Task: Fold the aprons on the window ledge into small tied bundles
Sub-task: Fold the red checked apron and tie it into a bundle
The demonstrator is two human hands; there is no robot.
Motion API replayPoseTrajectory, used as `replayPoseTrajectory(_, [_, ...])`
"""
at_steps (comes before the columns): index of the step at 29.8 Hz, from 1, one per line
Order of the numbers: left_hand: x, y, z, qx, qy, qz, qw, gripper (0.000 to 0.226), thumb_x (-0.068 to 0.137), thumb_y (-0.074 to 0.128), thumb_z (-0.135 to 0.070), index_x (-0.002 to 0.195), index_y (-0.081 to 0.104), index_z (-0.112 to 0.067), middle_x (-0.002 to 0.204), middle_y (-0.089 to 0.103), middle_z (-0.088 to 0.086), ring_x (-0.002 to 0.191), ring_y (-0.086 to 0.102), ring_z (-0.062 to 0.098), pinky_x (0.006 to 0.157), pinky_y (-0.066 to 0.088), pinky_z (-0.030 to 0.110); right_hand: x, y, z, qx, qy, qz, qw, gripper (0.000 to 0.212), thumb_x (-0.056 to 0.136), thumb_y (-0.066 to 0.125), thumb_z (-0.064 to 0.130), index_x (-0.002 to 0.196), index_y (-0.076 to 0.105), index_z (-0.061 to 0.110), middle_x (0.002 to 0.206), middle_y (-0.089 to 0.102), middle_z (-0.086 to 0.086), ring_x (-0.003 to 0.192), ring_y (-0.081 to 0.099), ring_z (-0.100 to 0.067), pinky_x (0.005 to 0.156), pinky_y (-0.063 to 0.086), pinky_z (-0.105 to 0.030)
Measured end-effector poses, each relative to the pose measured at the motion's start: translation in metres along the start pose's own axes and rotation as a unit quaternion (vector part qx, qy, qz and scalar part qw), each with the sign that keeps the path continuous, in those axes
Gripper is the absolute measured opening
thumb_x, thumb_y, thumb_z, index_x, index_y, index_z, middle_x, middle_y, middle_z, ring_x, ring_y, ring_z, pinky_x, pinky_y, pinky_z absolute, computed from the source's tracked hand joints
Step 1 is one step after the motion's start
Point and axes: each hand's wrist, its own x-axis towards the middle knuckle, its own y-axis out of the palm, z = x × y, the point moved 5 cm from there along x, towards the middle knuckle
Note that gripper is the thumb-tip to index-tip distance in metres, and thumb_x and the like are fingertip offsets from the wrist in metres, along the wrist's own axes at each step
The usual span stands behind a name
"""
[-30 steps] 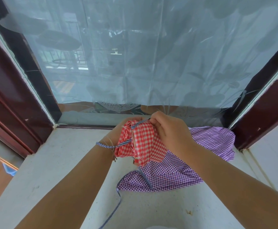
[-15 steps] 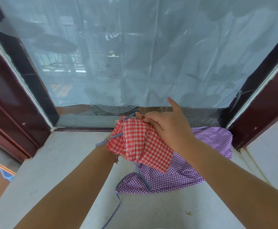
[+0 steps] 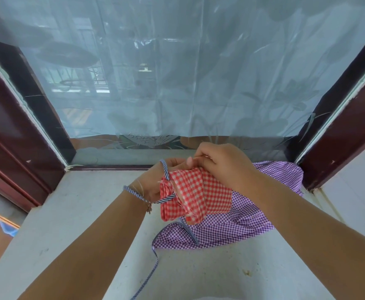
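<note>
A folded red-and-white checked apron [image 3: 195, 195] is held above the window ledge [image 3: 73, 217]. My left hand [image 3: 153, 180] grips its left side from behind. A blue-and-white striped tie [image 3: 166, 172] loops over that hand and across my wrist. My right hand [image 3: 222, 165] is curled over the apron's top edge, fingers pinching at the tie where the two hands meet. Under the red apron, a purple-and-white checked apron [image 3: 242, 221] lies crumpled on the ledge at the right. Its striped tie [image 3: 153, 263] trails toward me.
The window glass [image 3: 177, 72] with a translucent film stands right behind the hands. Dark red frame posts [image 3: 10, 135] [image 3: 346, 131] close in both sides of the ledge. A small brown speck [image 3: 247, 272] lies on the near ledge.
My right hand has curled its fingers back down onto the top of the red apron. The striped tie now loops higher over my left hand. The bundle sits a little lower.
</note>
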Motion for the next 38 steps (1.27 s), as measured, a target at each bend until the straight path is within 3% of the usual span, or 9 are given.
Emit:
replayPoseTrajectory(4, [-0.004, 0.018, -0.017, 0.001, 0.015, 0.052, 0.999, 0.023, 0.08, 0.07, -0.021, 0.099, 0.07, -0.007, 0.095, 0.072, 0.009, 0.084, 0.068, 0.021, 0.077, 0.057, 0.031, 0.004, -0.004, -0.004, 0.037, 0.006, 0.047, 0.998, 0.02, 0.091, 0.059, 0.039, 0.09, 0.062, 0.019, 0.084, 0.067, 0.008, 0.077, 0.061, -0.007, 0.071, 0.051, -0.028])
replayPoseTrajectory(15, [0.01, 0.023, -0.01, 0.033, -0.002, -0.024, 0.999, 0.015, 0.086, 0.064, -0.009, 0.099, 0.072, -0.008, 0.1, 0.072, 0.011, 0.091, 0.067, 0.023, 0.087, 0.053, 0.035, 0.011, 0.007, -0.02, 0.109, 0.05, 0.065, 0.991, 0.016, 0.092, 0.058, 0.037, 0.084, 0.056, 0.023, 0.07, 0.064, 0.009, 0.069, 0.061, -0.007, 0.067, 0.048, -0.026])
replayPoseTrajectory(19, [0.009, 0.03, -0.002, -0.025, -0.055, 0.014, 0.998, 0.014, 0.09, 0.056, 0.0, 0.093, 0.069, -0.004, 0.084, 0.07, 0.009, 0.071, 0.066, 0.016, 0.07, 0.055, 0.026, 0.006, 0.017, -0.017, 0.044, 0.003, 0.05, 0.998, 0.01, 0.097, 0.052, 0.029, 0.089, 0.052, 0.022, 0.071, 0.058, 0.014, 0.066, 0.056, 0.0, 0.061, 0.045, -0.024])
replayPoseTrajectory(22, [0.014, 0.027, 0.005, -0.028, -0.067, -0.061, 0.995, 0.012, 0.088, 0.056, 0.004, 0.092, 0.066, -0.002, 0.079, 0.065, 0.01, 0.065, 0.061, 0.017, 0.066, 0.053, 0.028, 0.003, 0.026, -0.022, 0.003, -0.003, 0.035, 0.999, 0.005, 0.099, 0.047, 0.026, 0.102, 0.05, 0.023, 0.066, 0.05, 0.015, 0.06, 0.049, 0.0, 0.056, 0.039, -0.027])
replayPoseTrajectory(26, [0.022, 0.023, 0.026, 0.002, -0.077, -0.153, 0.985, 0.009, 0.088, 0.058, 0.002, 0.084, 0.06, -0.006, 0.073, 0.057, 0.01, 0.059, 0.052, 0.016, 0.051, 0.051, 0.023, -0.004, 0.048, -0.033, 0.064, 0.092, 0.095, 0.989, 0.025, 0.101, 0.041, 0.029, 0.125, 0.04, 0.023, 0.072, 0.057, 0.002, 0.064, 0.055, -0.012, 0.06, 0.042, -0.031])
replayPoseTrajectory(30, [0.021, 0.023, 0.041, -0.032, -0.082, -0.167, 0.982, 0.017, 0.09, 0.051, 0.005, 0.08, 0.058, -0.007, 0.069, 0.055, 0.007, 0.057, 0.049, 0.013, 0.049, 0.044, 0.02, -0.016, 0.065, -0.035, 0.101, 0.111, 0.148, 0.977, 0.037, 0.1, 0.039, 0.042, 0.131, 0.037, 0.021, 0.109, 0.064, -0.002, 0.091, 0.062, -0.013, 0.079, 0.052, -0.028])
replayPoseTrajectory(32, [0.019, 0.025, 0.045, -0.103, -0.104, -0.134, 0.98, 0.019, 0.091, 0.049, 0.006, 0.083, 0.059, -0.007, 0.069, 0.059, 0.005, 0.057, 0.053, 0.012, 0.051, 0.045, 0.021, -0.022, 0.068, -0.039, 0.179, 0.139, 0.178, 0.957, 0.049, 0.093, 0.05, 0.049, 0.133, 0.034, 0.024, 0.102, 0.063, 0.003, 0.089, 0.063, -0.009, 0.075, 0.053, -0.026])
replayPoseTrajectory(35, [0.015, 0.025, 0.051, -0.157, -0.153, -0.104, 0.97, 0.02, 0.091, 0.048, 0.006, 0.082, 0.061, -0.006, 0.066, 0.065, 0.005, 0.054, 0.058, 0.012, 0.052, 0.05, 0.022, -0.027, 0.071, -0.041, 0.197, 0.15, 0.228, 0.942, 0.06, 0.089, 0.065, 0.037, 0.136, 0.03, 0.025, 0.096, 0.063, -0.001, 0.088, 0.065, -0.013, 0.079, 0.057, -0.031])
replayPoseTrajectory(38, [0.013, 0.028, 0.053, -0.159, -0.178, -0.079, 0.968, 0.015, 0.092, 0.051, 0.003, 0.082, 0.06, -0.005, 0.061, 0.063, 0.004, 0.049, 0.054, 0.009, 0.048, 0.047, 0.019, -0.027, 0.07, -0.041, 0.152, 0.119, 0.246, 0.95, 0.053, 0.092, 0.061, 0.022, 0.135, 0.03, 0.024, 0.078, 0.054, 0.005, 0.067, 0.055, -0.007, 0.06, 0.046, -0.021])
